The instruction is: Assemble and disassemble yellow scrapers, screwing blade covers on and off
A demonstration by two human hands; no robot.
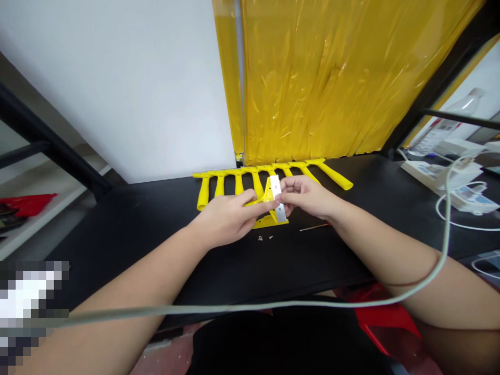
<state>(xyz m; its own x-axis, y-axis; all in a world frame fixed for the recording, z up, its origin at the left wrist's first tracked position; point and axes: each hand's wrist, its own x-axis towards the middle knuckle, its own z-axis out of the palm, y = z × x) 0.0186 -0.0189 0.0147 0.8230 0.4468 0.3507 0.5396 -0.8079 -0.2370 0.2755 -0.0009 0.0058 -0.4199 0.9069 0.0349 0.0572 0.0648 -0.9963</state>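
Note:
My left hand (226,219) is closed round a yellow plastic handle with a wide head (269,195), its index finger stretched across to a flat silver-white strip (280,212). With fingertips pinched, my right hand (307,195) grips that strip from the other side, against the handle's head. Beneath them on the black table lies a flat yellow piece (269,223), partly hidden by my hands. Two small metal pieces that look like screws (260,238) rest just in front. A thin metal shaft (312,227) sticks out from under my right wrist.
Several more yellow handles (219,186) lie in a row along the back of the black table (219,273). A pale cable (250,308) loops across the foreground. White power strips (429,179) and a plastic bottle (445,125) are at the right. Yellow film (312,78) hangs behind.

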